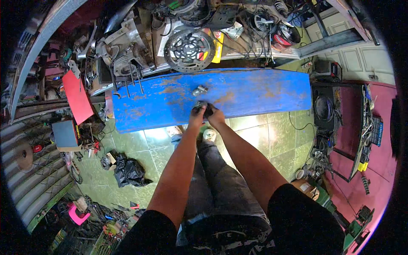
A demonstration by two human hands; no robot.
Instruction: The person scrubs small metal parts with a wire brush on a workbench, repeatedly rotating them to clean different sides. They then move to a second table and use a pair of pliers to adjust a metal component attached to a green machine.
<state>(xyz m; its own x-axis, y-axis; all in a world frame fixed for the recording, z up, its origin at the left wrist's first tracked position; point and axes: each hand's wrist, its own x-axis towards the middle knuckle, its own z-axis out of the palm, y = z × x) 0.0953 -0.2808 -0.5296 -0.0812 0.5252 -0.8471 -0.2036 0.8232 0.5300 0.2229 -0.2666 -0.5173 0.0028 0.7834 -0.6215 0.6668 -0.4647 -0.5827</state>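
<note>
Both of my arms reach forward to the near edge of a worn blue bench (255, 85). My left hand (196, 115) and my right hand (217, 115) are close together, fingers closed around a small dark part (207, 111). Its exact kind is too small and dark to make out, and my fingers partly cover it. Just beyond my hands, a small silvery metal fitting (199, 90) lies on the bench's scuffed top.
A cluttered worktable behind the bench carries a brake disc (190, 50), metal castings (123, 61), cables and a red tub (285, 37). A red panel (77, 97) leans at the left. On the tiled floor lies a black plastic bag (128, 171). Shelving (348, 127) stands right.
</note>
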